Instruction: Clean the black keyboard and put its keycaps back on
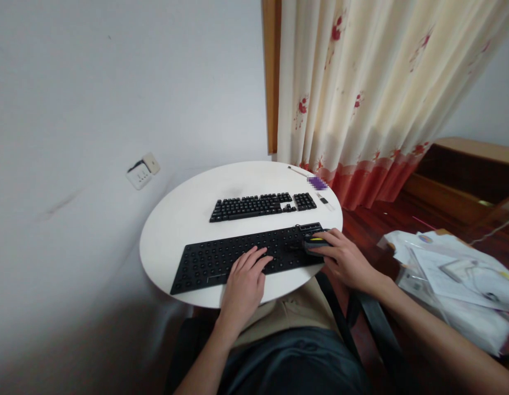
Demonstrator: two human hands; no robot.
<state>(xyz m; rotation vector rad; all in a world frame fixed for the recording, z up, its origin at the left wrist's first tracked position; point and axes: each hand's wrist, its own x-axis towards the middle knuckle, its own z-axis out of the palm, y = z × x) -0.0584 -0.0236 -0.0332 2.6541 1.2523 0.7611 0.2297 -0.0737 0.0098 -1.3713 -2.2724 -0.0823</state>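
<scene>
A black keyboard base (225, 260) with its keycaps off lies near the front edge of the round white table (163, 230). My left hand (246, 269) rests on its lower middle, fingers stretched out and holding nothing. At the base's right end, my right hand (340, 252) is closed on a dark handheld tool (314, 244) with a yellow stripe. A darker end of the tool points left over the keys; its exact kind is unclear. Behind the base, the black keycaps (250, 207) are laid out in keyboard order, with a gap toward the right.
A thin stick (298, 172), a blurred-out purple item (318, 182) and a small black-and-clear piece (324, 201) lie at the table's right rim. A wall socket (139, 174) is on the left. Curtains (361, 109) hang behind; papers and plastic bags (456, 274) are piled at right.
</scene>
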